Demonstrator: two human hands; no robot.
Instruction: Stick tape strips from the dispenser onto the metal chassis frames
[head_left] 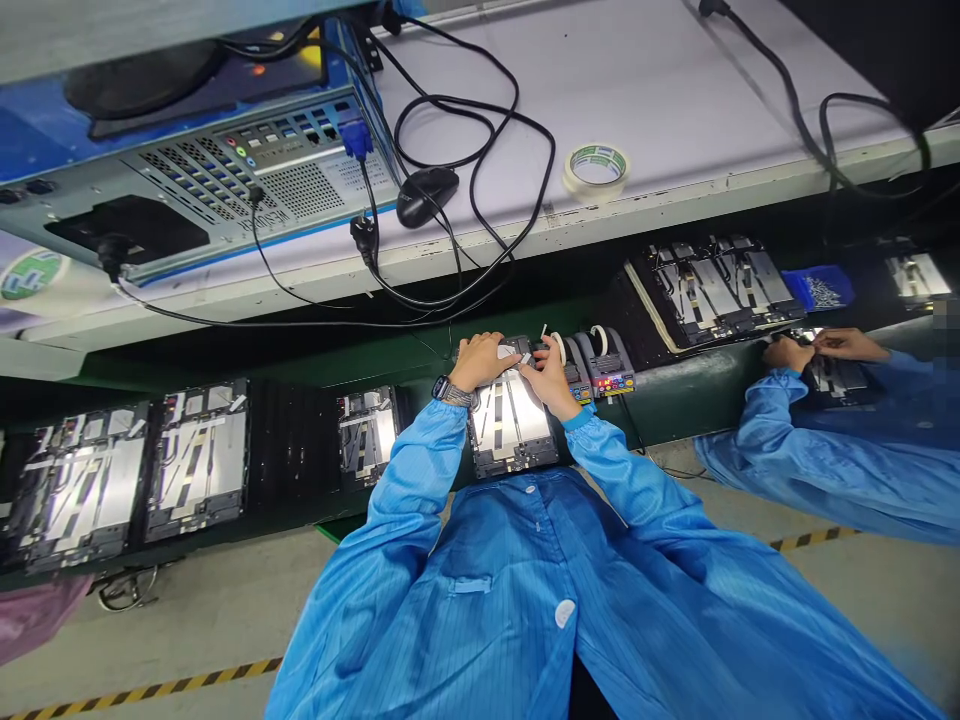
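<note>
An opened tablet [511, 425] with a bright metal inside and dark cables lies in front of me on the dark green bench. My left hand [478, 360], with a watch at the wrist, rests over its upper left part, fingers stretched out and lying on it. At the upper right of the tablet, my right hand [551, 382] has thumb and forefinger close together at a small white strip of tape [526, 358]. Exactly how the fingertips meet the strip is too small to see clearly. Just right of that hand stand two tape dispensers [611, 368] with white rolls.
More opened tablets [199, 455] lie to the left, and others sit in a black tray [664, 335] at the right. A co-worker's hands [817, 348] work beside a blue bag [821, 288]. On the shelf are a computer [300, 190], a mouse [427, 195], cables and a tape roll [598, 165].
</note>
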